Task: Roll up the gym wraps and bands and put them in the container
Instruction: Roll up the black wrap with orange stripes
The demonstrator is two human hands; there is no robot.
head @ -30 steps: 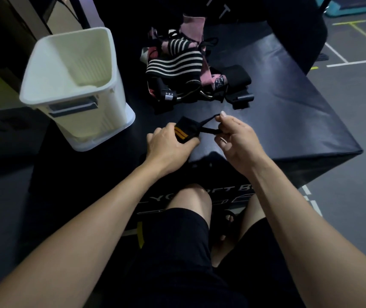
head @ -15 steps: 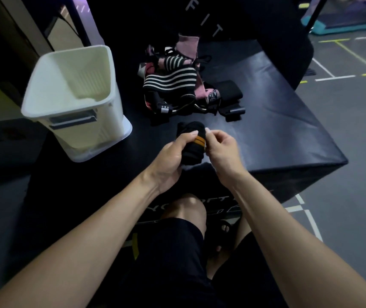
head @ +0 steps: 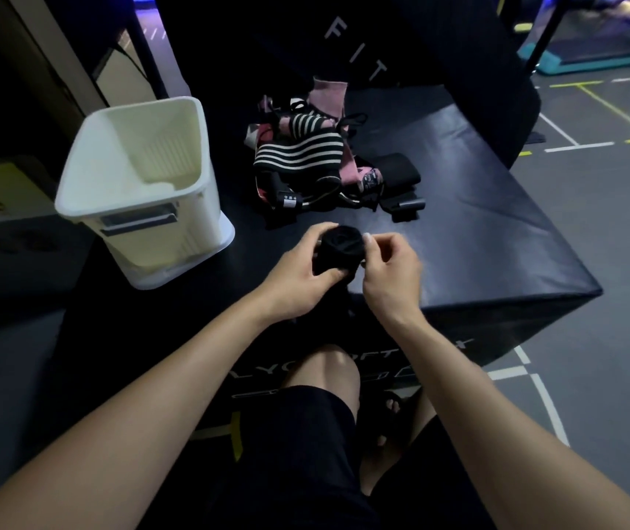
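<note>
Both hands grip one black rolled wrap (head: 340,249) between them, left hand (head: 298,275) cupping its left side, right hand (head: 391,271) pinching its right edge, just above the counter (head: 477,239) near edge. Pile of striped and pink bands (head: 300,162) lies beyond the hands. White container (head: 141,185) stands left of the left hand, apart from it.

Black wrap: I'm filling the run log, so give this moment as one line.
stage: rolling | black wrap: rolled, held by left hand and right hand | container: looks empty | pile: waiting
</note>
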